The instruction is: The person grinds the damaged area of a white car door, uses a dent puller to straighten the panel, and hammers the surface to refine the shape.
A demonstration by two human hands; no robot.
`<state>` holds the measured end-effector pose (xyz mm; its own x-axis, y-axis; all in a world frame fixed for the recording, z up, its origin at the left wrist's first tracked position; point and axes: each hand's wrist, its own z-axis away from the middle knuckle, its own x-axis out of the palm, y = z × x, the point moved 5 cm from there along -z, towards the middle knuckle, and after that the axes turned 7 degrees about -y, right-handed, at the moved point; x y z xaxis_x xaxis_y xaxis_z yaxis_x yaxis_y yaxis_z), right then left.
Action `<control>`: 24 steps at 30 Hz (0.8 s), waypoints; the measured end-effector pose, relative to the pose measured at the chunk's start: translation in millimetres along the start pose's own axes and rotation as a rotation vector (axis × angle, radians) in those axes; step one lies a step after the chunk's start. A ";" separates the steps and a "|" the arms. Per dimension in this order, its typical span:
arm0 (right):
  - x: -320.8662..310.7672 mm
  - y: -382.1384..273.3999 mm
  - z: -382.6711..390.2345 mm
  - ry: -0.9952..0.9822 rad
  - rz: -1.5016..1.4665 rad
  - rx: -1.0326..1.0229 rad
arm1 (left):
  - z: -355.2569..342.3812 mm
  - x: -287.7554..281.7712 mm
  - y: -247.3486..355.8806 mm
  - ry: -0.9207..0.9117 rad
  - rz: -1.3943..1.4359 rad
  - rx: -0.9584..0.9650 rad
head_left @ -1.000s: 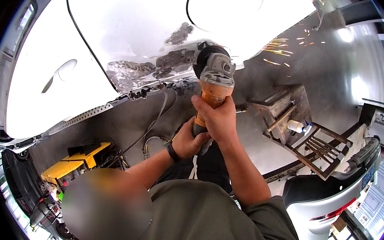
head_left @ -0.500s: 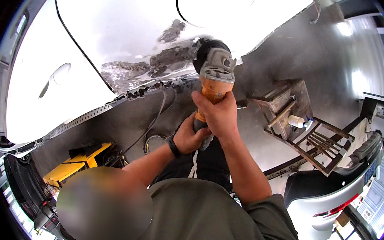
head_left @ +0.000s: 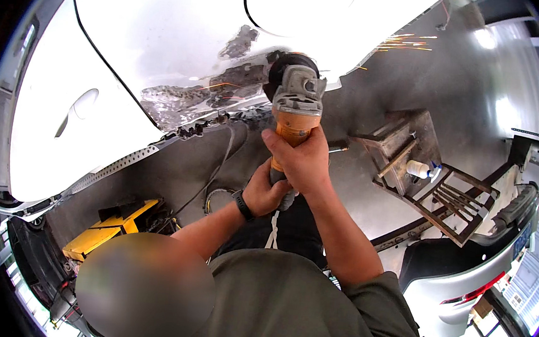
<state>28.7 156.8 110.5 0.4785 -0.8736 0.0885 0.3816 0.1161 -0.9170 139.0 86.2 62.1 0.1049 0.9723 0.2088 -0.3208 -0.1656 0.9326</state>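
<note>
Both of my hands are wrapped round an orange and grey angle grinder [head_left: 296,122]. My right hand [head_left: 306,160] is closed on the body just behind the grey gear head. Lower down, my left hand [head_left: 263,191], with a dark band at the wrist, grips the rear end of the handle. The grinder's dark disc meets the lower edge of a white car body panel [head_left: 153,39]. Beside the disc runs a rough, scraped grey patch [head_left: 241,81] along that edge. Orange sparks [head_left: 406,42] fly off to the right beyond the panel.
A worn wooden chair [head_left: 454,199] with a white bottle [head_left: 417,169] on it stands at the right. A white bumper [head_left: 455,303] lies behind it. Yellow equipment [head_left: 113,227] stands at the left, and a hose [head_left: 219,158] trails across the floor.
Sparks now stream to the right of the panel, with thin orange streaks over the scraped patch. The grinder has shifted slightly left, both hands still on it.
</note>
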 end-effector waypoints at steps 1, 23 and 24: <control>1.4 -0.5 1.3 -0.005 0.006 0.013 | 2.0 1.9 1.6 -0.009 0.003 0.001; 11.4 -5.2 10.7 -0.113 -0.166 0.134 | 29.0 4.5 30.1 0.181 -0.028 -0.103; 13.0 -2.9 10.4 -0.199 -0.253 0.198 | 32.8 5.3 36.9 0.233 -0.127 -0.143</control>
<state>42.0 150.0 118.4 0.4861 -0.7799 0.3944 0.6437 0.0142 -0.7652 158.6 79.8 107.3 -0.0605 0.9982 0.0041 -0.4500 -0.0310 0.8925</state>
